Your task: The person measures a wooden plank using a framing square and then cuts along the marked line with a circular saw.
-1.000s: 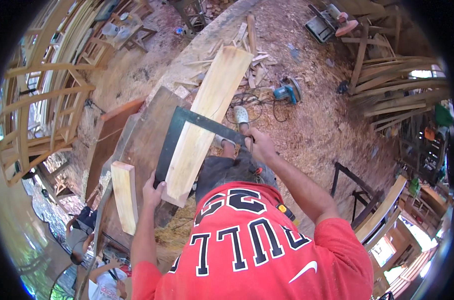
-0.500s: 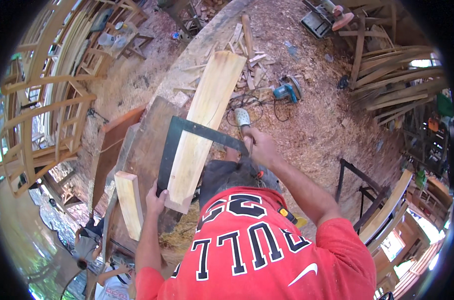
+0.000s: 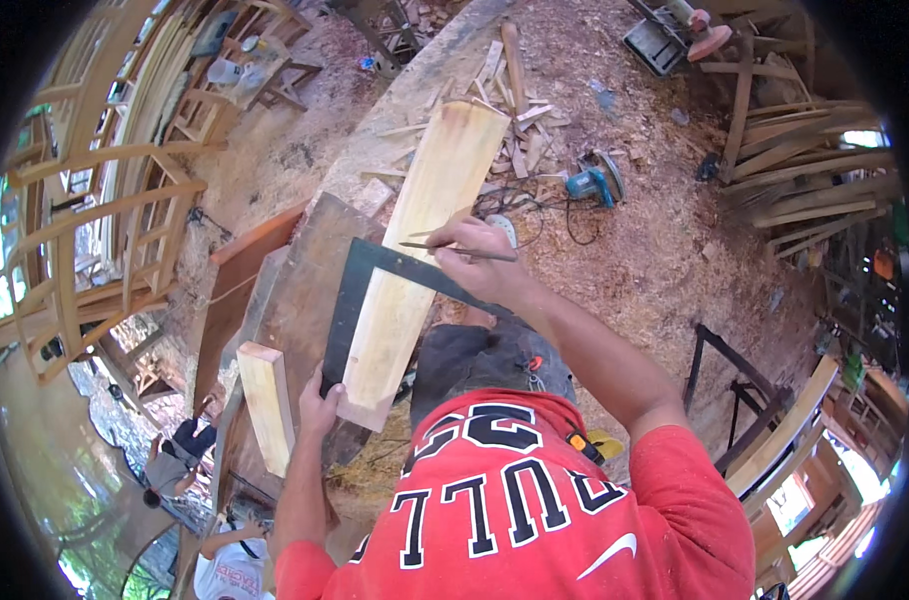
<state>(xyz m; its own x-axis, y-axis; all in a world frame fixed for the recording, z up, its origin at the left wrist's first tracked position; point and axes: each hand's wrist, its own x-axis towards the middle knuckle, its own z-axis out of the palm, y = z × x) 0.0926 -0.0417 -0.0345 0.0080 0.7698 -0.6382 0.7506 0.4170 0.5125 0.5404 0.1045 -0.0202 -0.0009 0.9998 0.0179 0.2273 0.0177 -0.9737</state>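
Note:
A pale wooden board (image 3: 445, 170) slants away from my body, its near end by my waist. Across it lies a dark carpenter's square (image 3: 347, 315), one arm along the board's left edge and the other crossing the wood. My left hand (image 3: 322, 402) grips the lower end of the long arm, fingers partly hidden beneath. Over the crossing arm, my right hand (image 3: 475, 238) pinches a thin pencil (image 3: 493, 254), its tip pointing left at the board's face just beyond the square.
A short pale timber (image 3: 265, 405) rests on a brown panel (image 3: 310, 265) at left. Beyond lie wood offcuts (image 3: 520, 125) and a blue circular saw (image 3: 590, 186) with its cord on sawdust. Timber stacks (image 3: 825, 165) fill the right. Two people (image 3: 180, 455) are at lower left.
My right hand has left the square's right end and moved up and left over the board, with the pencil now plainly visible. My left hand still grips the square.

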